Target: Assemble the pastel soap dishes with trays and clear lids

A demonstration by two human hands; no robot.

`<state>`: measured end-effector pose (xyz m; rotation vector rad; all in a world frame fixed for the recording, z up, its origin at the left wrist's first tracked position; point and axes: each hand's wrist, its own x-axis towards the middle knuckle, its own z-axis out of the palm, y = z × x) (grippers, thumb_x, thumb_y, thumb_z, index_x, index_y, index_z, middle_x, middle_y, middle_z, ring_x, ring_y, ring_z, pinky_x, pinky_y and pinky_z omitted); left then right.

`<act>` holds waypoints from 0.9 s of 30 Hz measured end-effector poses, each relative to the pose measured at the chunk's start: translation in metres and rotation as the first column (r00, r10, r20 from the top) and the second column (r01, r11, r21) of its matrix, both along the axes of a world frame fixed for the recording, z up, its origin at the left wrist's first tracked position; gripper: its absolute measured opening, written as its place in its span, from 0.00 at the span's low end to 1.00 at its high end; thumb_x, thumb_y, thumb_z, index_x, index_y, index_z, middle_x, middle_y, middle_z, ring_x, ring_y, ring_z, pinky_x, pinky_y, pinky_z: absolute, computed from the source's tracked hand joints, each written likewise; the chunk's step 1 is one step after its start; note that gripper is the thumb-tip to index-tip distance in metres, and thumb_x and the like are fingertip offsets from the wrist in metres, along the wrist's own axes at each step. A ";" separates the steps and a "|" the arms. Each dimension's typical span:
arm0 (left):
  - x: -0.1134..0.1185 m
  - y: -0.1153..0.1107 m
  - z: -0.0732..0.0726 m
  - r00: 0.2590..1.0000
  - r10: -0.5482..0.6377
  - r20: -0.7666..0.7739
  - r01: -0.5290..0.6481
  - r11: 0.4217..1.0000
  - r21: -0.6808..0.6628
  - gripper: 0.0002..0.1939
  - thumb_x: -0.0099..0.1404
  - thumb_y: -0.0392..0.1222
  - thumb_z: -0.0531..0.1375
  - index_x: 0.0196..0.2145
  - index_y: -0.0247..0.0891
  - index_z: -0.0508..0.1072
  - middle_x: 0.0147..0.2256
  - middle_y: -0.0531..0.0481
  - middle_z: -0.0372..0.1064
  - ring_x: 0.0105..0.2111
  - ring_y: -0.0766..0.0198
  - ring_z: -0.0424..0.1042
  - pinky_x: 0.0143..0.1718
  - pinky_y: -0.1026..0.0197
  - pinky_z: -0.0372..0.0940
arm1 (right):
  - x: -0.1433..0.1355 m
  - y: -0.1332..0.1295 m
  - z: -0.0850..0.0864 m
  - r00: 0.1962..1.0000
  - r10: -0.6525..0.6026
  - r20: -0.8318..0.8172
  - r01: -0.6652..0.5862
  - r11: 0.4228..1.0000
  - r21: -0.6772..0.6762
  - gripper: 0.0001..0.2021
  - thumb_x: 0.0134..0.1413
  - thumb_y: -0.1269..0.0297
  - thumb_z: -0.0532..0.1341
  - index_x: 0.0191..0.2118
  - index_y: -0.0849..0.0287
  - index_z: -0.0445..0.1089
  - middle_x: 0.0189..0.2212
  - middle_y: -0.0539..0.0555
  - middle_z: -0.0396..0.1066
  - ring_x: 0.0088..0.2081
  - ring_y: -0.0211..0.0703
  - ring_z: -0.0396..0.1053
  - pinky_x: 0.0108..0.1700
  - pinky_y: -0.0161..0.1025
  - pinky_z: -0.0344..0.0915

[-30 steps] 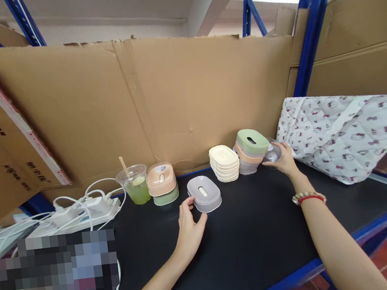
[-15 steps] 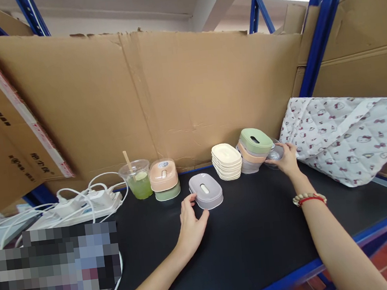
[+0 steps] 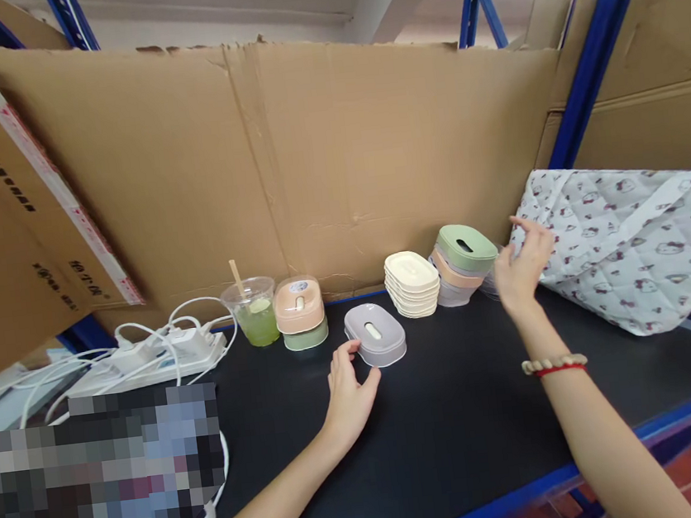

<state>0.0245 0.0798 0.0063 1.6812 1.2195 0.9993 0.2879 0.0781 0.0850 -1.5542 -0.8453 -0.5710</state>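
Note:
A grey rounded box (image 3: pixel 386 349) with a pale oval piece in its top lies flat on the black tabletop. At its near left corner is my left hand (image 3: pixel 349 396), thumb and fingers apart; the fingertips seem to touch the edge. My right hand (image 3: pixel 522 272) is raised at the right with fingers spread and nothing in them. Partly hidden behind it are clear plastic pieces (image 3: pixel 489 282). Left of that hand stands a pile of green, peach and grey box parts (image 3: pixel 468 250), the green one on top. A stack of cream lids or trays (image 3: pixel 412 284) stands beside the pile.
Left of the grey box, a peach box on a green base (image 3: pixel 302 312) stands by a plastic cup of green drink (image 3: pixel 259 323) with a straw. A white power strip (image 3: pixel 163 361) with cables lies further left. A patterned quilted bag (image 3: pixel 637 246) is at right; cardboard (image 3: pixel 382 138) walls the back.
My right hand has let go of the clear plastic pieces by the pile and lifted, fingers spreading. The left hand stays at the grey box. The whole view has shifted slightly.

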 end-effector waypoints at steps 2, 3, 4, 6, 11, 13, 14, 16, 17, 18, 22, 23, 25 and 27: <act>0.000 0.000 0.001 1.000 -0.017 -0.007 0.017 1.000 0.001 0.15 0.54 0.35 0.55 0.41 0.39 0.64 0.46 0.44 0.65 0.50 0.57 0.61 0.55 0.51 0.51 | -0.033 0.004 -0.002 0.974 0.216 0.063 -0.212 0.975 -0.064 0.20 0.51 0.63 0.46 0.46 0.67 0.65 0.46 0.63 0.61 0.49 0.42 0.61 0.57 0.44 0.58; -0.001 0.000 0.001 1.000 -0.024 -0.006 0.024 1.000 0.003 0.14 0.54 0.34 0.54 0.40 0.39 0.64 0.44 0.45 0.66 0.50 0.58 0.62 0.55 0.51 0.51 | -0.050 0.006 -0.006 0.928 0.365 0.077 -0.345 0.918 -0.195 0.20 0.52 0.59 0.47 0.45 0.65 0.66 0.44 0.61 0.63 0.47 0.41 0.63 0.55 0.43 0.60; -0.001 0.000 0.001 1.000 -0.028 -0.003 0.028 1.000 0.003 0.14 0.54 0.34 0.54 0.40 0.39 0.64 0.43 0.45 0.66 0.49 0.58 0.63 0.55 0.51 0.51 | -0.066 0.007 -0.012 0.861 0.502 0.078 -0.442 0.817 -0.371 0.21 0.51 0.56 0.50 0.46 0.63 0.67 0.45 0.60 0.64 0.47 0.41 0.64 0.53 0.43 0.62; -0.001 0.001 0.000 1.000 -0.021 0.006 0.021 1.000 0.001 0.15 0.54 0.34 0.54 0.41 0.38 0.64 0.44 0.44 0.66 0.49 0.57 0.63 0.54 0.51 0.52 | -0.092 0.007 -0.026 0.752 0.656 0.062 -0.462 0.592 -0.660 0.28 0.45 0.52 0.58 0.52 0.58 0.65 0.53 0.60 0.58 0.54 0.48 0.60 0.56 0.46 0.59; 0.000 0.002 -0.002 1.000 0.012 0.001 -0.012 0.999 0.045 0.29 0.49 0.38 0.58 0.50 0.36 0.58 0.52 0.40 0.60 0.55 0.54 0.58 0.56 0.49 0.52 | -0.112 0.004 -0.045 0.763 0.626 -0.160 -0.422 0.295 -0.857 0.42 0.38 0.52 0.65 0.62 0.55 0.55 0.60 0.62 0.46 0.57 0.57 0.57 0.57 0.52 0.57; 0.000 0.001 -0.002 1.000 0.014 -0.007 -0.014 0.998 0.055 0.36 0.47 0.41 0.60 0.54 0.35 0.55 0.55 0.38 0.56 0.58 0.51 0.55 0.58 0.48 0.49 | -0.108 0.005 -0.044 0.749 0.624 -0.222 -0.485 0.287 -0.826 0.40 0.37 0.55 0.65 0.60 0.58 0.58 0.58 0.60 0.53 0.56 0.51 0.60 0.58 0.47 0.58; 0.000 0.001 -0.002 1.000 0.016 -0.011 -0.015 0.998 0.055 0.39 0.46 0.43 0.61 0.55 0.34 0.54 0.57 0.36 0.53 0.59 0.50 0.53 0.59 0.47 0.47 | -0.105 0.006 -0.043 0.738 0.630 -0.242 -0.519 0.300 -0.801 0.38 0.36 0.56 0.66 0.58 0.60 0.60 0.56 0.59 0.56 0.55 0.49 0.60 0.58 0.45 0.58; 0.000 0.000 -0.003 1.000 0.019 -0.007 -0.018 0.998 0.056 0.44 0.45 0.46 0.63 0.57 0.34 0.51 0.59 0.35 0.49 0.61 0.48 0.49 0.61 0.46 0.44 | -0.102 0.007 -0.041 0.712 0.647 -0.274 -0.585 0.329 -0.742 0.35 0.36 0.55 0.66 0.55 0.61 0.64 0.53 0.58 0.60 0.55 0.47 0.61 0.58 0.43 0.58; 0.000 0.000 -0.003 1.000 0.020 0.000 -0.020 0.998 0.057 0.46 0.44 0.48 0.63 0.58 0.34 0.50 0.60 0.34 0.48 0.62 0.47 0.48 0.61 0.45 0.43 | -0.101 0.007 -0.040 0.696 0.657 -0.289 -0.615 0.339 -0.712 0.34 0.37 0.54 0.65 0.53 0.61 0.65 0.52 0.57 0.61 0.54 0.46 0.62 0.57 0.43 0.59; 0.000 0.000 -0.003 1.000 0.023 0.010 -0.024 0.998 0.054 0.47 0.43 0.49 0.64 0.58 0.34 0.50 0.61 0.34 0.47 0.62 0.47 0.47 0.61 0.45 0.42 | -0.101 0.008 -0.039 0.678 0.672 -0.297 -0.644 0.350 -0.680 0.31 0.39 0.53 0.64 0.52 0.61 0.66 0.51 0.57 0.62 0.53 0.45 0.63 0.56 0.43 0.60; 0.001 0.002 -0.005 0.997 0.049 0.059 -0.051 0.998 0.028 0.53 0.41 0.53 0.65 0.60 0.33 0.47 0.61 0.33 0.46 0.62 0.46 0.46 0.61 0.45 0.43 | -0.103 0.007 -0.037 0.593 0.760 -0.267 -0.729 0.366 -0.579 0.24 0.41 0.54 0.63 0.46 0.61 0.71 0.48 0.57 0.65 0.49 0.42 0.64 0.53 0.39 0.62; 0.002 0.003 -0.006 0.996 0.053 0.078 -0.054 0.998 0.012 0.55 0.40 0.54 0.66 0.60 0.33 0.45 0.61 0.32 0.47 0.62 0.46 0.46 0.61 0.45 0.43 | -0.104 0.006 -0.036 0.577 0.772 -0.266 -0.741 0.358 -0.569 0.23 0.41 0.54 0.64 0.44 0.61 0.72 0.48 0.58 0.65 0.49 0.41 0.65 0.53 0.39 0.62; 0.002 0.006 -0.006 0.983 0.055 0.173 -0.048 0.998 -0.040 0.58 0.40 0.57 0.66 0.61 0.33 0.42 0.60 0.33 0.47 0.62 0.48 0.48 0.61 0.47 0.46 | -0.107 0.006 -0.036 0.562 0.765 -0.316 -0.759 0.324 -0.565 0.21 0.41 0.54 0.64 0.41 0.61 0.74 0.48 0.58 0.64 0.49 0.41 0.64 0.54 0.39 0.62; 0.002 0.008 -0.005 0.933 0.053 0.355 -0.009 0.992 -0.124 0.57 0.45 0.61 0.62 0.62 0.35 0.38 0.61 0.34 0.48 0.59 0.50 0.54 0.58 0.51 0.54 | -0.110 0.005 -0.037 0.548 0.737 -0.397 -0.786 0.290 -0.546 0.20 0.41 0.54 0.65 0.41 0.60 0.75 0.50 0.58 0.63 0.50 0.42 0.64 0.55 0.40 0.60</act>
